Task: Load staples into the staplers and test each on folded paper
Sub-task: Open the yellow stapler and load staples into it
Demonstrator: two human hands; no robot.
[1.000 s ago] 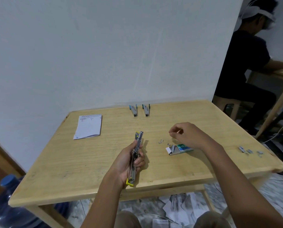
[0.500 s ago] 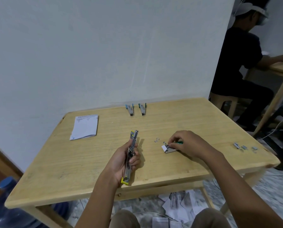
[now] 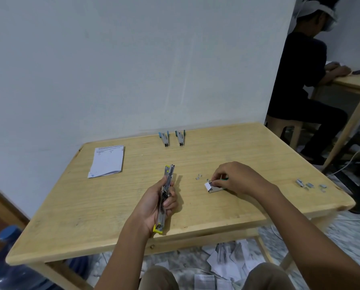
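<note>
Right hand [image 3: 235,177] now pinches staple box [image 3: 215,188].

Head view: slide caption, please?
Left hand holds the opened yellow stapler; right hand pinches the staple box on the wooden table.

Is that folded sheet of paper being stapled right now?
No, the folded paper lies untouched on the table; the left hand holds the yellow stapler and the right hand pinches the staple box.

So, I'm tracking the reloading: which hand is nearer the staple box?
Right. The right hand pinches the staple box; the left hand, gripping the opened stapler, is apart, leftward.
</note>
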